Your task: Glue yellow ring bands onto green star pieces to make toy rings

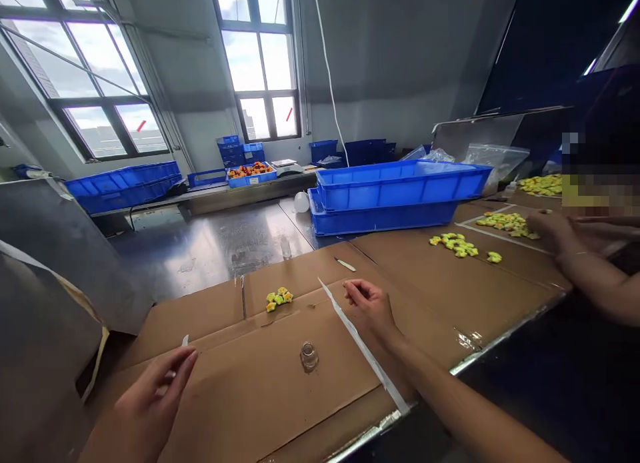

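Note:
My left hand hovers low at the front left over the cardboard sheet, fingers stretched and a little apart, holding nothing I can see. My right hand rests on the cardboard near a strip of tape, fingers curled inward; whether anything is in them is hidden. A small pile of yellow-green pieces lies between and beyond my hands. A small clear cap stands on the cardboard nearer to me.
Two stacked blue trays stand at the back. A small tool lies behind my right hand. Another person's hand works at more yellow-green pieces on the right. A metal panel leans at the left.

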The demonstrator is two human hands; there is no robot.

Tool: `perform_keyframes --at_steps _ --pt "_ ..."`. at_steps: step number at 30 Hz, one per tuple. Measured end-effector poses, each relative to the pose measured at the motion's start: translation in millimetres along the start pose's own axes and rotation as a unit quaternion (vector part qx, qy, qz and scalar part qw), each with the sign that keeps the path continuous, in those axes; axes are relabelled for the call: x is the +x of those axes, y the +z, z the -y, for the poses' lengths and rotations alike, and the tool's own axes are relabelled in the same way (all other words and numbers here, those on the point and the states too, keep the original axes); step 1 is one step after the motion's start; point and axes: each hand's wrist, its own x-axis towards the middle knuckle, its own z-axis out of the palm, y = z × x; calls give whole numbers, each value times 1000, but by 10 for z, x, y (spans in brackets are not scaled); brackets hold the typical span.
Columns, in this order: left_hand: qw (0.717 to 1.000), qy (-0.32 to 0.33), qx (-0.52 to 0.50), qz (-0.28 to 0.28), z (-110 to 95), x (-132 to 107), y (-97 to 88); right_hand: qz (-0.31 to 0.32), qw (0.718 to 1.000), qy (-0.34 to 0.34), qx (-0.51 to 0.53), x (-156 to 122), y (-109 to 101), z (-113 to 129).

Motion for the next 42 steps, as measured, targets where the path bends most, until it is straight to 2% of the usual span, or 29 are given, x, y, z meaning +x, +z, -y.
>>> perform_keyframes --at_steps 4,7,10,14,18,21,24,29,33,37,42 --pt "990 19 -7 136 -275 738 674 -40 999 -13 6 356 262 -122" --pt "979 44 -19 196 -418 1231 1153 -79 997 -16 8 432 340 -212" --pt "971 51 -46 229 -519 1602 1587 -92 995 -21 15 425 332 -256" --pt "965 21 -87 248 -615 1950 2133 -109 993 -21 31 480 276 -266" --pt "957 -16 -131 258 -665 2199 2619 -123 991 -11 41 578 215 -285" --pt "952 -31 -160 261 -660 2339 2910 -128 991 -8 48 615 199 -311" --pt "947 -37 -182 262 -620 2419 3113 -129 990 -5 50 627 205 -342" --pt "934 -40 -221 276 -564 2425 3240 -127 991 0 50 645 215 -379" --pt "924 -53 -249 286 -625 2401 3157 -127 991 -3 46 655 204 -383" --pt "919 -55 -278 275 -744 2378 2889 -126 991 -14 36 655 192 -388" --pt "905 -39 -319 279 -822 2192 2292 -124 992 -27 28 656 183 -380"
